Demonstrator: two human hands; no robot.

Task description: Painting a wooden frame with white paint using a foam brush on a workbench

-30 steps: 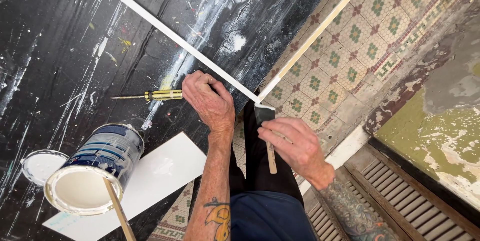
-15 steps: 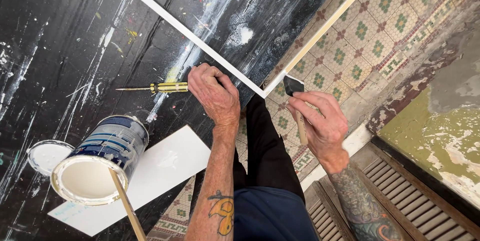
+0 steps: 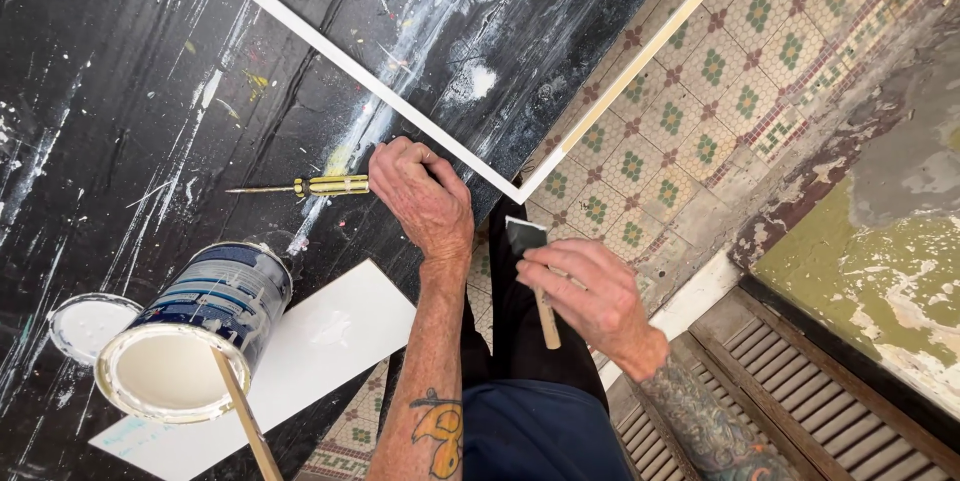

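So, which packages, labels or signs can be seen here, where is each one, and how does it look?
Paint can: lower left on the black sheet, open, round, white paint inside, with a blue and white label around its wall.
Can lid: left of the can, round, white.
White sheet: under the can, flat rectangle with a faint bluish mark at its corner.
No signs or screens.

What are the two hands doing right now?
Left hand: fingers curled, pressing on the white frame strip.
Right hand: closed around a foam brush.

open paint can [image 3: 190,341], lid [image 3: 85,324], screwdriver [image 3: 300,187]
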